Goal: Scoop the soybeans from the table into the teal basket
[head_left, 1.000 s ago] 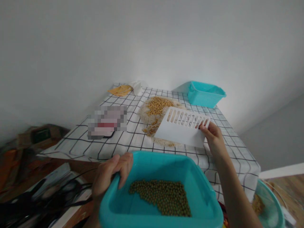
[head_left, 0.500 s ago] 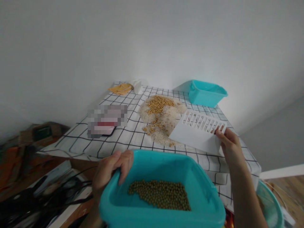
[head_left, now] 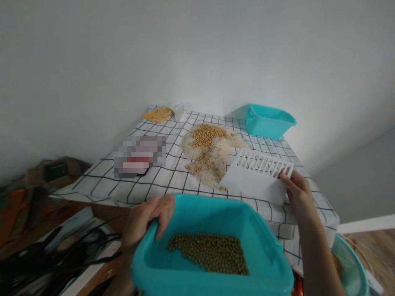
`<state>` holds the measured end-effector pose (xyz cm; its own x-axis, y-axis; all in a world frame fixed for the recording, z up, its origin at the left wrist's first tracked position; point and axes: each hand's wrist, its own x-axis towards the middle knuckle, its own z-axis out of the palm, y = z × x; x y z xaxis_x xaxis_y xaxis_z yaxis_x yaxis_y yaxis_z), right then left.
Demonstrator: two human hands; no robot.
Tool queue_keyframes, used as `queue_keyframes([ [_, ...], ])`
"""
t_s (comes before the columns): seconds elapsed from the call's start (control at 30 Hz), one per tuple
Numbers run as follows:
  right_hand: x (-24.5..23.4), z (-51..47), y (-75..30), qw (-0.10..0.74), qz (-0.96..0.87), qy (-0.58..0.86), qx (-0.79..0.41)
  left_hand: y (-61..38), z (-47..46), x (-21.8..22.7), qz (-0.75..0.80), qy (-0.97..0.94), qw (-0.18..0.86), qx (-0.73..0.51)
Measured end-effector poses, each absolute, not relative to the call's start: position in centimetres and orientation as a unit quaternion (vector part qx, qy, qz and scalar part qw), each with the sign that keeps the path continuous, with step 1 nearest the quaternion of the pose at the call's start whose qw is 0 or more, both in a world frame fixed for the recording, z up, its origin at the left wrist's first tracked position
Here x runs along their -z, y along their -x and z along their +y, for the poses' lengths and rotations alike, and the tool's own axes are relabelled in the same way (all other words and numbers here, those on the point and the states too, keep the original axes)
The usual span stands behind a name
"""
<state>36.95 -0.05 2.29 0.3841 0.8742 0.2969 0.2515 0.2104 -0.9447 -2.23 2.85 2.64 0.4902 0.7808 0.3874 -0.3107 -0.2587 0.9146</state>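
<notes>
My left hand [head_left: 148, 218] is closed over the left rim of a turquoise plastic basin [head_left: 166, 282]. Soybeans [head_left: 212, 251] cover part of the basin's floor. In my right hand [head_left: 298, 191] is a white slotted plastic scoop [head_left: 251, 179], gripped by its slotted right end. The scoop's left tip is beside a spread of rice [head_left: 217, 162] on the checked tablecloth, just past the basin's far rim. More soybeans [head_left: 207, 135] lie heaped on the far side of that rice, and a few are scattered through its near part.
A second turquoise basin [head_left: 269, 123] stands at the table's far right corner. Yellow cloth or paper [head_left: 157, 115] lies far left, with a pixelated flat object [head_left: 138, 158] nearer. Cables [head_left: 83, 255] clutter the lower left; a round tub [head_left: 350, 267] is at lower right.
My right hand has shifted the scoop slightly down and toward me, showing more rice at its far edge. My left hand and the basin have barely moved.
</notes>
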Motion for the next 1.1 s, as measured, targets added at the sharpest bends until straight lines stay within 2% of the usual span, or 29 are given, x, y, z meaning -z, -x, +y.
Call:
queue_keyframes([
  [0.77, -2.4, 0.0, -37.0, 0.585, -0.499, 0.588, -0.252, 1.8, 2.5, -2.8, 0.219, -0.619, 0.572, -0.492],
  [0.97, -2.5, -0.1, -36.7, 0.580, -0.499, 0.582, -0.277, 1.1, 2.2, -3.3, 0.241, -0.606, 0.543, -0.529],
  [1.1, -2.5, -0.1, -36.5, 0.573, -0.493, 0.578, -0.307, 1.4, 2.1, -3.2, 0.236, -0.626, 0.541, -0.509],
])
